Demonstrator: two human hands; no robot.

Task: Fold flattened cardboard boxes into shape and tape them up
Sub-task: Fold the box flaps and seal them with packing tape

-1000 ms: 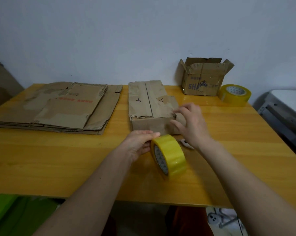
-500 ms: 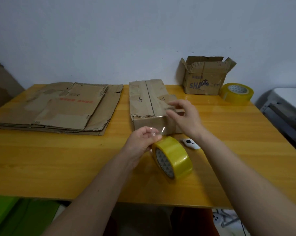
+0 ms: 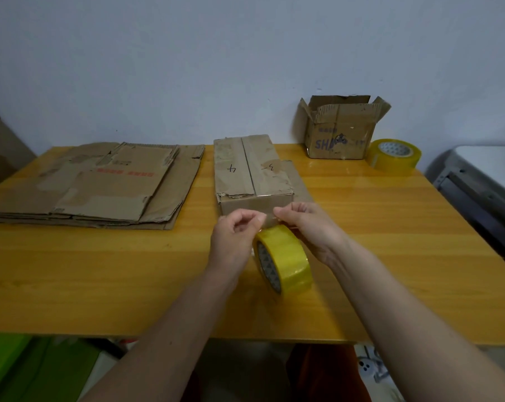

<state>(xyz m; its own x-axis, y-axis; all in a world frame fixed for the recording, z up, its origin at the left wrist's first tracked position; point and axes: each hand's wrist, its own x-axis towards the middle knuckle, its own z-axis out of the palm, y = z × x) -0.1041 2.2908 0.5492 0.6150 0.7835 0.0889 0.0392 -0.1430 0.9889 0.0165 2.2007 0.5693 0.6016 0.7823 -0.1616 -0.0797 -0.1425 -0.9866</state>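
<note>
A wooden table [image 3: 100, 271] held two tape rolls, two formed boxes and one stack of flat cardboard [image 3: 100, 187]. One roll [image 3: 284, 258] stood on edge near the front; a spare roll [image 3: 393, 154] lay flat at the back right, beside an open box [image 3: 339, 132]. The closed box [image 3: 252, 177] sat mid-table. Both hands — left [image 3: 234, 242], right [image 3: 309, 227] — pinched the clear tape end just above the near roll. Half a second before, the right hand was on the closed box, and a small white object lay uncovered beside the roll.
</note>
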